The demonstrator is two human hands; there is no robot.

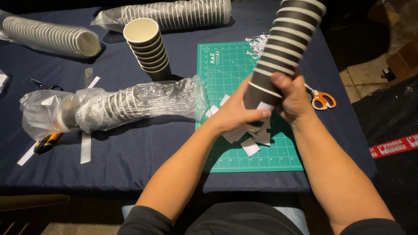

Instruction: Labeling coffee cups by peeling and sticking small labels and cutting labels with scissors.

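Both of my hands hold a tall stack of dark paper cups (285,45) with white rims, tilted up and away to the right above the green cutting mat (226,143). My left hand (237,114) grips the bottom cup, fingers touching a small white label on it. My right hand (292,96) wraps around the stack just above. Under my hands, several white paper slips (249,138) lie on the mat.
A second upright cup stack (148,45) stands left of the mat. Three plastic-wrapped cup sleeves lie on the dark blue tablecloth: near (117,106), far left (48,35), far centre (174,14). Orange-handled scissors (322,99), paper scraps (257,43), a ruler (85,146) and a utility knife (45,142) are also there.
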